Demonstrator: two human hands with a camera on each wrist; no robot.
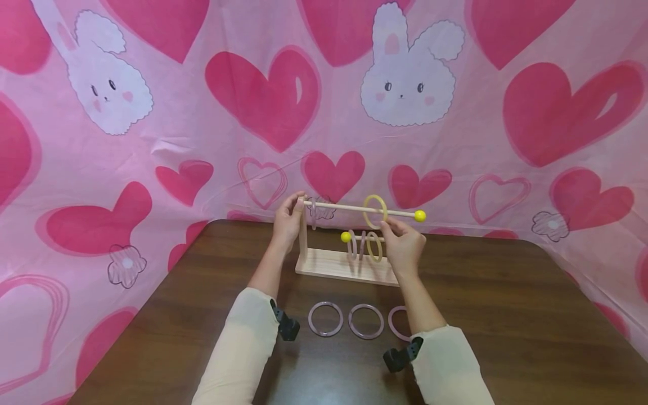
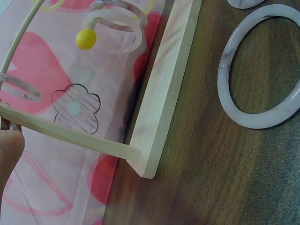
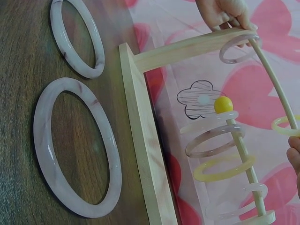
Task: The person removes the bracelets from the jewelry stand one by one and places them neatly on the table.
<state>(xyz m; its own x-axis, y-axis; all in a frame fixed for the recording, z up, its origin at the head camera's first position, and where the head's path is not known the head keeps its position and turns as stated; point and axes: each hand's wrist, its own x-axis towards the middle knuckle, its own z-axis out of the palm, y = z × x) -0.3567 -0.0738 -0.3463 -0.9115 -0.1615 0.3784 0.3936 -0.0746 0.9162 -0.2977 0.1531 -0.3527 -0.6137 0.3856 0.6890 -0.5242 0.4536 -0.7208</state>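
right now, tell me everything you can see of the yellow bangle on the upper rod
The yellow bangle is a plain, slim ring, glossy and slightly translucent, resembling plastic or polished stone. It stands roughly upright around the pale wooden upper rod, toward the end with the yellow ball. The right hand pinches its lower edge with the fingers, which hide part of it; whether it touches the rod is unclear.

The right fingers (image 3: 294, 157) touch a yellow ring (image 3: 282, 132); near them a lower rod (image 3: 242, 149) carries four rings (image 3: 220, 176), and farther off (on the worktop (image 3: 21, 61)) lie two marbled rings (image 3: 42, 122).
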